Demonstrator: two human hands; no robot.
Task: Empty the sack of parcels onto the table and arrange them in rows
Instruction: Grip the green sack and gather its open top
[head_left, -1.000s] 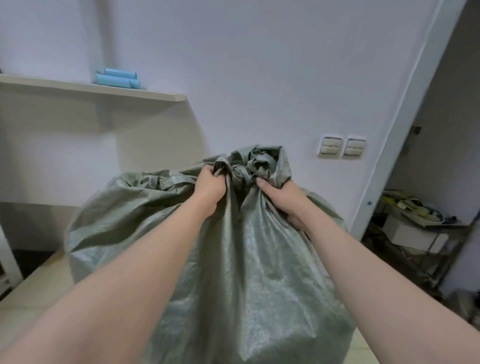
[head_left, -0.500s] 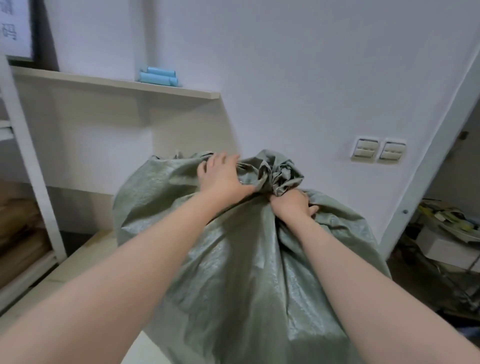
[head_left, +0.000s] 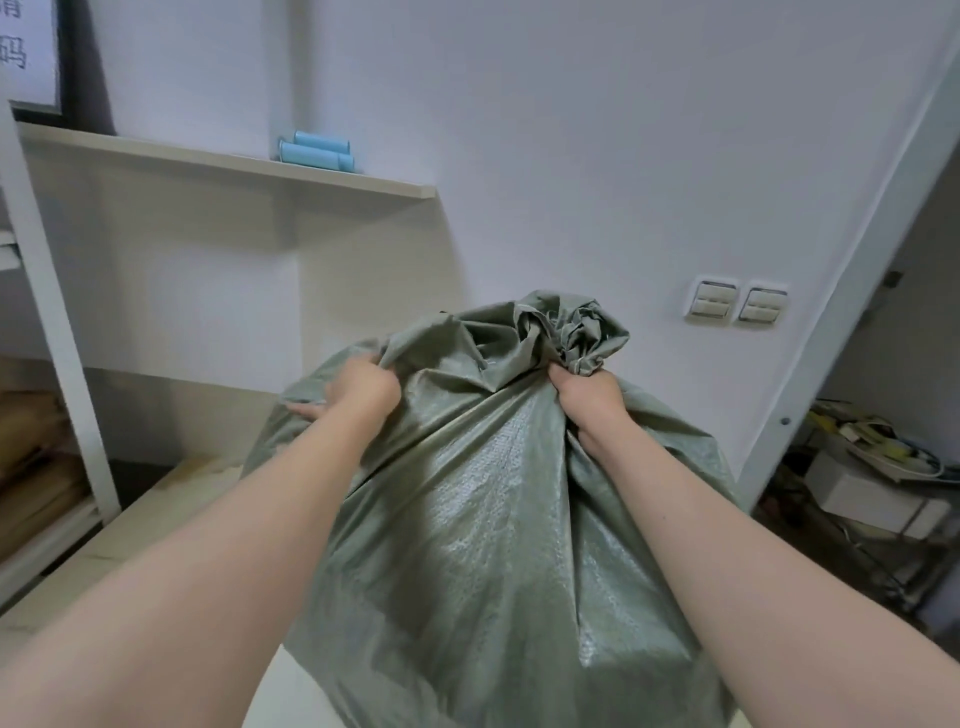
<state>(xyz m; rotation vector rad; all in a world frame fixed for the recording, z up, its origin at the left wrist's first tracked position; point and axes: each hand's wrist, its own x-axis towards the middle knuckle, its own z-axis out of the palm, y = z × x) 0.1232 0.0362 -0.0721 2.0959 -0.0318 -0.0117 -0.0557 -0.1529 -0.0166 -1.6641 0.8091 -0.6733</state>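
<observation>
A big grey-green woven sack (head_left: 488, 545) bulges in front of me, standing on the pale table (head_left: 156, 519). Its top is bunched into a crumpled knot of cloth near the wall. My left hand (head_left: 358, 389) grips a fold of the sack on its upper left shoulder, fingers curled into the fabric. My right hand (head_left: 584, 392) grips the gathered neck just under the bunched top. No parcels show; the sack hides whatever is in it.
A wall shelf (head_left: 218, 161) above the table carries blue rolls (head_left: 317, 150). A white shelving post (head_left: 52, 312) with brown cartons stands at left. Wall switches (head_left: 737, 304) and a door frame are right, with cluttered boxes (head_left: 872, 488) beyond.
My left hand has slid left and down from the neck to the sack's shoulder and now grips a fold there. My right hand keeps hold of the neck. The view shifted slightly.
</observation>
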